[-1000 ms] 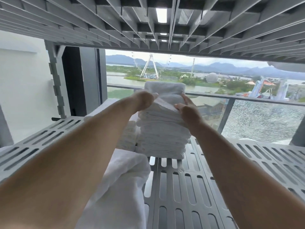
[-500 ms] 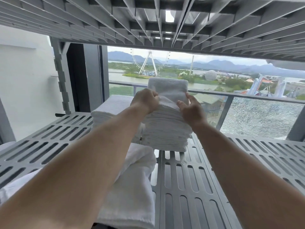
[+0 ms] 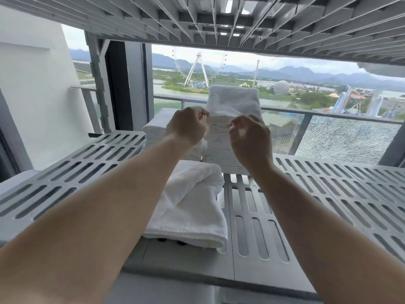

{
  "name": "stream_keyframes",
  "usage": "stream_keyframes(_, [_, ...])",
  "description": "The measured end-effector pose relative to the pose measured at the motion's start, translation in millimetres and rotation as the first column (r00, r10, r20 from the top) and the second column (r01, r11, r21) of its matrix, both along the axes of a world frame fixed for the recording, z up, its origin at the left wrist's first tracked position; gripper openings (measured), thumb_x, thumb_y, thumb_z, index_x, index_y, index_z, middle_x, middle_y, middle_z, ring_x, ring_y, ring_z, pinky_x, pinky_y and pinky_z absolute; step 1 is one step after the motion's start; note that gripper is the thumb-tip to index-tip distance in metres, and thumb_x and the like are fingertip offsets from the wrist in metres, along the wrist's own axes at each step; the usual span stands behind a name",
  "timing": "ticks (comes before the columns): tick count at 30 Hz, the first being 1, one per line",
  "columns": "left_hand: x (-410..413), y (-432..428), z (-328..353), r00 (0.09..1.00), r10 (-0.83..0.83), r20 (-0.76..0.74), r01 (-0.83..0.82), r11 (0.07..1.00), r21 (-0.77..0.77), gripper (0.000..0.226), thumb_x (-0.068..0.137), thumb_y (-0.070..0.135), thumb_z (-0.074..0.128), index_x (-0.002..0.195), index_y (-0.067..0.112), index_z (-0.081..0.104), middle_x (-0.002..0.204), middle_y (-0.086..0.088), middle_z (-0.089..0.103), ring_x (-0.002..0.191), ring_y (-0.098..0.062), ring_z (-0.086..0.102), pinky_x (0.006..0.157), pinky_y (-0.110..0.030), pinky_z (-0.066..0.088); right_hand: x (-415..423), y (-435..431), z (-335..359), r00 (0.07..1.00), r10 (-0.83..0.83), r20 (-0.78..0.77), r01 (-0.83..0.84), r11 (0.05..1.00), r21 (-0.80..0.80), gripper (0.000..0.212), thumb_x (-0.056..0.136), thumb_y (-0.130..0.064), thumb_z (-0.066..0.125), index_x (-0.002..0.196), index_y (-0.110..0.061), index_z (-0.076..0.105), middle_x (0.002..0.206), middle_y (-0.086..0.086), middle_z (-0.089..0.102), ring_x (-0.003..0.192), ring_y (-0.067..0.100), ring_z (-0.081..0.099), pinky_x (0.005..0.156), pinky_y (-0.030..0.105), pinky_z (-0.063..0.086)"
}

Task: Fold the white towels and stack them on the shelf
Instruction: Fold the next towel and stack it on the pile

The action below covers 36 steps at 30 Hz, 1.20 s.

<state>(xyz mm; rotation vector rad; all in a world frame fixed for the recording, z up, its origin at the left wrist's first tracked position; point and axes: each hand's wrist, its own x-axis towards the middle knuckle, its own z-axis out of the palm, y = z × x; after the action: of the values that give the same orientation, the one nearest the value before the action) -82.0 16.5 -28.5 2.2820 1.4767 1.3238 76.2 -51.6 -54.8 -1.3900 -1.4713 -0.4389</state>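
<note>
In the head view, the left hand (image 3: 186,126) is hovering curled at the left edge of the tall stack (image 3: 233,99) of folded towels at the back of the shelf (image 3: 317,189); whether it is pinching a towel edge cannot be told. The right hand (image 3: 249,137) is hanging loosely curled just in front of the stack, gripping nothing. A lower stack (image 3: 153,130) is sitting just left of the tall one. A loosely bundled towel (image 3: 192,205) is lying at the shelf's front edge, seemingly waiting to be folded, so the task is looking well along, with at least that towel left
</note>
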Motion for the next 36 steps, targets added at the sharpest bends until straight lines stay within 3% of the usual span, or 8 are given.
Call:
stream_keyframes(3, [-18.5, -15.1, -6.4, 0.999, 0.007, -0.041, -0.009, 0.999, -0.044, 0.027, 0.095, 0.025, 0.052, 0.111, 0.026, 0.073, 0.103, -0.001, 0.074, 0.097, -0.023, 0.065, 0.081, -0.030, 0.050, -12.4, -9.6, -17.3, 0.998, 0.069, -0.008, -0.069, 0.988, -0.138, 0.017, 0.089, -0.025, 0.060, 0.087, -0.019, 0.076, 0.090, -0.001, 0.071, 0.086, 0.019, 0.063, 0.073, 0.025, 0.043])
stream_keyframes(8, [-49.8, -49.3, -17.0, 0.971, -0.026, -0.238, -0.024, 0.978, -0.206, 0.033, 0.094, 0.039, 0.055, 0.119, 0.024, 0.069, 0.122, -0.001, 0.070, 0.110, -0.023, 0.063, 0.098, -0.038, 0.051, -25.5, -32.1, -52.1, 0.985, 0.058, -0.162, -0.117, 0.917, -0.382, 0.025, 0.094, -0.032, 0.054, 0.108, -0.019, 0.070, 0.102, 0.006, 0.071, 0.097, 0.026, 0.063, 0.075, 0.028, 0.036])
stream_keyframes(16, [-79.6, -122.6, -49.2, 0.845, -0.106, -0.524, -0.150, 0.894, -0.423, 0.071, 0.083, 0.072, 0.053, 0.140, 0.029, 0.052, 0.141, 0.001, 0.056, 0.127, -0.023, 0.051, 0.105, -0.040, 0.041, -47.4, -99.7, -101.1, 0.927, -0.016, -0.374, -0.209, 0.807, -0.552, 0.067, 0.087, -0.062, 0.057, 0.133, -0.014, 0.054, 0.123, 0.005, 0.065, 0.118, 0.028, 0.058, 0.087, 0.036, 0.042])
stream_keyframes(19, [-81.8, -135.6, -61.4, 0.782, -0.088, -0.617, -0.176, 0.918, -0.354, 0.073, 0.086, 0.060, 0.060, 0.149, 0.028, 0.040, 0.150, -0.001, 0.048, 0.135, -0.024, 0.044, 0.108, -0.037, 0.037, -57.8, -118.1, -102.3, 0.955, -0.027, -0.295, -0.154, 0.807, -0.570, 0.065, 0.086, -0.061, 0.058, 0.134, -0.017, 0.053, 0.128, 0.003, 0.064, 0.119, 0.028, 0.057, 0.085, 0.034, 0.038])
stream_keyframes(22, [-82.0, -139.9, -72.3, 0.776, -0.052, -0.628, -0.171, 0.942, -0.290, 0.052, 0.097, 0.035, 0.052, 0.147, 0.028, 0.041, 0.147, -0.004, 0.050, 0.130, -0.027, 0.049, 0.105, -0.038, 0.041, -64.3, -127.2, -98.1, 0.972, -0.004, -0.235, -0.145, 0.776, -0.614, 0.066, 0.085, -0.054, 0.062, 0.138, -0.018, 0.049, 0.131, 0.004, 0.062, 0.124, 0.029, 0.054, 0.101, 0.042, 0.042])
stream_keyframes(26, [-74.8, -140.2, -74.9, 0.765, 0.086, -0.638, -0.204, 0.972, -0.114, 0.024, 0.096, 0.014, 0.044, 0.114, 0.022, 0.057, 0.113, -0.009, 0.066, 0.099, -0.030, 0.061, 0.075, -0.039, 0.049, -71.1, -123.8, -96.5, 0.977, 0.009, -0.215, -0.136, 0.801, -0.584, 0.053, 0.085, -0.032, 0.062, 0.136, -0.019, 0.052, 0.122, 0.007, 0.066, 0.117, 0.029, 0.058, 0.094, 0.035, 0.043])
stream_keyframes(29, [-71.1, -137.2, -70.4, 0.746, 0.171, -0.644, -0.234, 0.972, -0.013, 0.025, 0.093, 0.009, 0.043, 0.110, 0.018, 0.060, 0.103, -0.010, 0.065, 0.090, -0.030, 0.060, 0.066, -0.037, 0.041, -76.2, -117.3, -96.2, 0.971, -0.012, -0.238, -0.117, 0.846, -0.520, 0.045, 0.086, -0.014, 0.055, 0.131, -0.017, 0.058, 0.115, 0.008, 0.068, 0.108, 0.028, 0.061, 0.079, 0.026, 0.036])
stream_keyframes(36, [-43.2, -138.9, -40.0, 0.748, 0.089, -0.657, -0.192, 0.978, -0.086, 0.017, 0.088, 0.010, 0.051, 0.100, 0.020, 0.058, 0.104, -0.007, 0.064, 0.088, -0.030, 0.059, 0.068, -0.036, 0.043, -55.8, -121.8, -88.2, 0.931, -0.097, -0.353, -0.054, 0.918, -0.393, 0.047, 0.085, -0.004, 0.048, 0.129, -0.016, 0.061, 0.116, 0.009, 0.066, 0.108, 0.027, 0.060, 0.082, 0.026, 0.038])
